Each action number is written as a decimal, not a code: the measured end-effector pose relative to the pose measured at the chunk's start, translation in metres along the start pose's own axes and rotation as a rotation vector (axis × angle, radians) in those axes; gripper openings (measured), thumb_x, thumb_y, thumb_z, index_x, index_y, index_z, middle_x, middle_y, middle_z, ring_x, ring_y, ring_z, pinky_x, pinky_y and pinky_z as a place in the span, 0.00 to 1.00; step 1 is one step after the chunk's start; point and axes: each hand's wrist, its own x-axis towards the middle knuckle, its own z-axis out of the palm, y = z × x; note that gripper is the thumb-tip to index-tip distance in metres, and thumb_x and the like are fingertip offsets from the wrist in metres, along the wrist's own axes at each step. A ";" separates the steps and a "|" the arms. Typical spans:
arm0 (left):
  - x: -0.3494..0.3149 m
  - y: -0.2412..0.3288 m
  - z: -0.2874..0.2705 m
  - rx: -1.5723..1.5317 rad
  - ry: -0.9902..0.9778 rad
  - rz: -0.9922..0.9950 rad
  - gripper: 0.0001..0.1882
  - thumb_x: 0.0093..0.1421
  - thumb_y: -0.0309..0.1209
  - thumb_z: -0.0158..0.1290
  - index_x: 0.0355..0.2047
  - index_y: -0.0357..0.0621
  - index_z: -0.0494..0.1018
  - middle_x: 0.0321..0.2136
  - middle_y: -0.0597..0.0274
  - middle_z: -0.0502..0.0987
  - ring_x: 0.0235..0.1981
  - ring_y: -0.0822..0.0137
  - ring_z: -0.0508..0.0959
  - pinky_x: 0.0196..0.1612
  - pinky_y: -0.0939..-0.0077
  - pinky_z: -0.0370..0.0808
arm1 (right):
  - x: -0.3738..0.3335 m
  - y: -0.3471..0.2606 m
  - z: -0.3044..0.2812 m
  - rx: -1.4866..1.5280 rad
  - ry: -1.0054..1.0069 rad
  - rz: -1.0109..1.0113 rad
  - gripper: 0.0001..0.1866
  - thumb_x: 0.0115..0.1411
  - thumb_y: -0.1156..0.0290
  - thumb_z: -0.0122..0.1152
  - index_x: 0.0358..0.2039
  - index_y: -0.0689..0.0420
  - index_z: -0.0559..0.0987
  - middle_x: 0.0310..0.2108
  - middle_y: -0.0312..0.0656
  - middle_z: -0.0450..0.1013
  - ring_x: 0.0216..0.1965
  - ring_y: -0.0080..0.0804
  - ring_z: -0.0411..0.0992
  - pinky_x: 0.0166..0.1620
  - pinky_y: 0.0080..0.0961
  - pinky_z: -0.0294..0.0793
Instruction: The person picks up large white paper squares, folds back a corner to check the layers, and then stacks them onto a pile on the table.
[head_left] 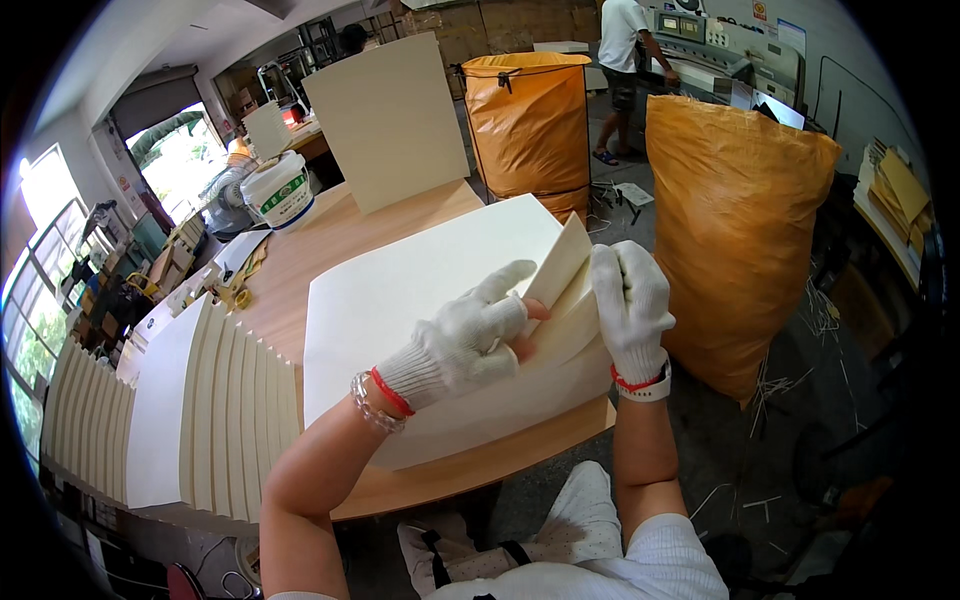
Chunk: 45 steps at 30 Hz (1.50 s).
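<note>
A large white cardboard sheet [420, 270] lies in front of me on the wooden table, its right side raised into narrow folded flaps [563, 262]. My left hand [462, 335] wears a white knit glove with some bare fingertips. Its fingers are apart, over the sheet and against the left side of the flaps; the bare tips are a little blurred. At the right end of the flaps, my right hand [630, 305], gloved too, has its fingers closed on the sheet's edge. The glove hides the pinched part.
Stacked folded white sheets [215, 400] stand at the left. A tall cream board [390, 120] rises at the table's [290, 290] far end, beside a white bucket [280, 190]. Two large orange sacks [740, 240] [530, 130] stand right and beyond. Another person [622, 60] is by a machine.
</note>
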 end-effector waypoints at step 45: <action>0.004 0.003 -0.004 -0.010 -0.052 -0.004 0.23 0.49 0.23 0.69 0.47 0.45 0.79 0.66 0.40 0.65 0.45 0.52 0.80 0.48 0.66 0.77 | 0.001 -0.007 -0.004 0.345 -0.047 0.396 0.04 0.66 0.78 0.58 0.33 0.65 0.75 0.25 0.44 0.64 0.24 0.40 0.66 0.27 0.36 0.63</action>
